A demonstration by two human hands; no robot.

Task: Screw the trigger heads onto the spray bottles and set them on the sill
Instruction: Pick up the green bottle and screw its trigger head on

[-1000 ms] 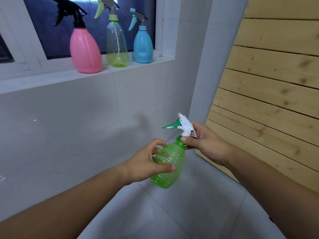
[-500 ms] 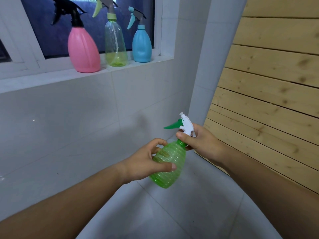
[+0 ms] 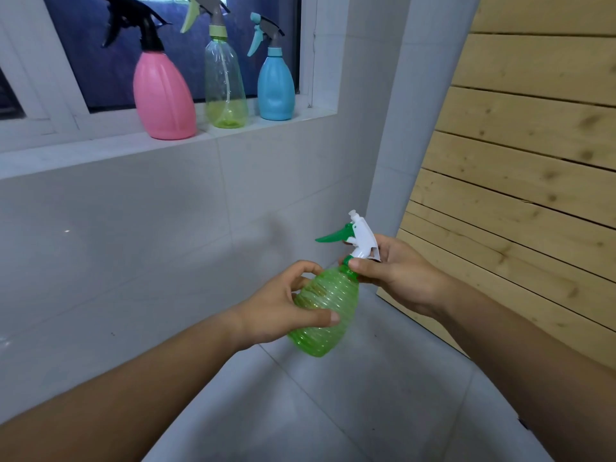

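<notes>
My left hand [image 3: 276, 311] grips the green bottle [image 3: 325, 315], right hand [image 3: 396, 271] pinches the collar under the trigger head [image 3: 358, 238] — I'd keep threads square, twist snug.

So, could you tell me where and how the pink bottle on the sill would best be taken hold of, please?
Probably by the narrow neck just under the black trigger head, coming from the front. The pink bottle stands upright on the sill, its belly looks wide and smooth for one hand, and the yellow-green bottle stands close on its right, so a side approach is cramped.
</notes>
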